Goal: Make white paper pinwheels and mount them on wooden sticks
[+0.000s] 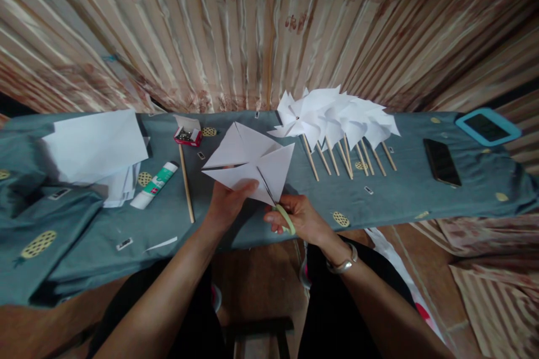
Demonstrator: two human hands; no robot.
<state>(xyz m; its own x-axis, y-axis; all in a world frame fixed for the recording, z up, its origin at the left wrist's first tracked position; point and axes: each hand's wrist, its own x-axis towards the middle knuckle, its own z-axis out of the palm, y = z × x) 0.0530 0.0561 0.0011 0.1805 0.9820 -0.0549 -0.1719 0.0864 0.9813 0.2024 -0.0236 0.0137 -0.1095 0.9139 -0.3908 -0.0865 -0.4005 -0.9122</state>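
A square sheet of white paper [248, 151] is held up over the table, with slits running in from its corners toward the middle. My left hand [229, 202] grips its near edge, thumb on top and the other fingers hidden beneath. In my right hand [301, 216] is a pair of scissors [285, 219] with pale green handles. The scissor blades lie in the slit at the paper's near right corner. Just left of the paper, a thin wooden stick [186, 185] lies by a small red box [188, 133] of metal pins, its lid up.
Several white paper pinwheels [337, 115] on sticks lie at the back right. A paper stack [99, 140] and a glue stick [154, 185] are at left, a paper scrap [161, 244] near the front edge. A phone [442, 161] and blue-framed device [488, 126] sit far right.
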